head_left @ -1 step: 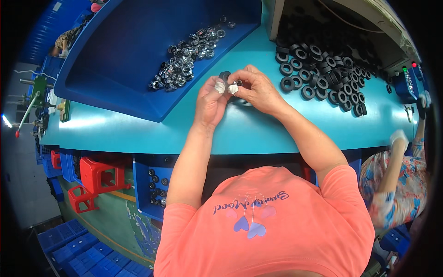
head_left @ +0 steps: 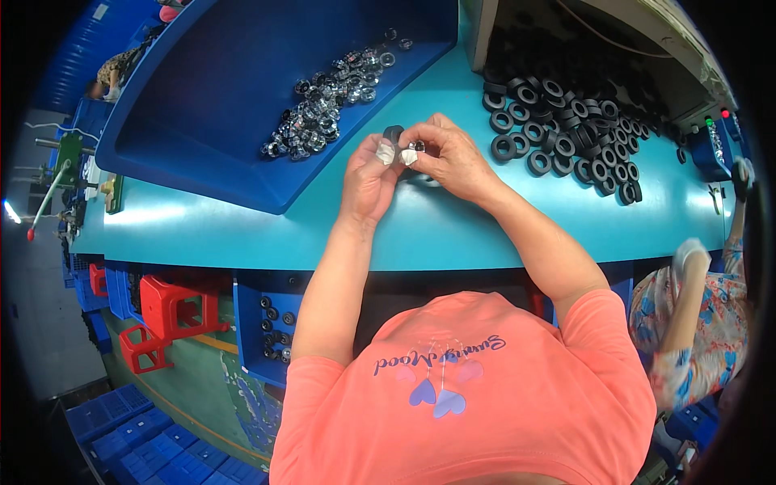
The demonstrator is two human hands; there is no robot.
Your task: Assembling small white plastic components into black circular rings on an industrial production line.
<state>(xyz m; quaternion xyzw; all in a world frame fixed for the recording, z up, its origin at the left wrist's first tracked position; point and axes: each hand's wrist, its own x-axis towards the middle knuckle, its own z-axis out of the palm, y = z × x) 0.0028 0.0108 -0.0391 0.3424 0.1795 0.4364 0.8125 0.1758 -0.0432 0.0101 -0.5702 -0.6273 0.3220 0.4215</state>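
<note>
Over the turquoise table, both of my hands meet at the middle, with white wraps on the thumbs. My left hand [head_left: 368,179] is closed on a black rubber ring [head_left: 394,132], shaped like a small tyre, which stands up between the fingers. Pinched in my right hand [head_left: 457,162] is a small shiny clear-and-silver wheel hub [head_left: 418,146], close beside the ring. My fingers partly hide both pieces, so I cannot tell whether they touch. Under my right hand, a shiny curved thing [head_left: 423,179] shows in part on the table.
A blue bin [head_left: 202,182] at far left holds a heap of shiny hubs [head_left: 311,117]. Many black tyres [head_left: 562,144] lie heaped at right. Below the table edge sits a blue crate [head_left: 250,356] with black wheels. Red stools [head_left: 166,307] stand left; a co-worker's gloved hand [head_left: 692,252] is at right.
My hands and the pieces in them look unmoved. At the right, the co-worker's gloved hand has shifted slightly down and to the left.
</note>
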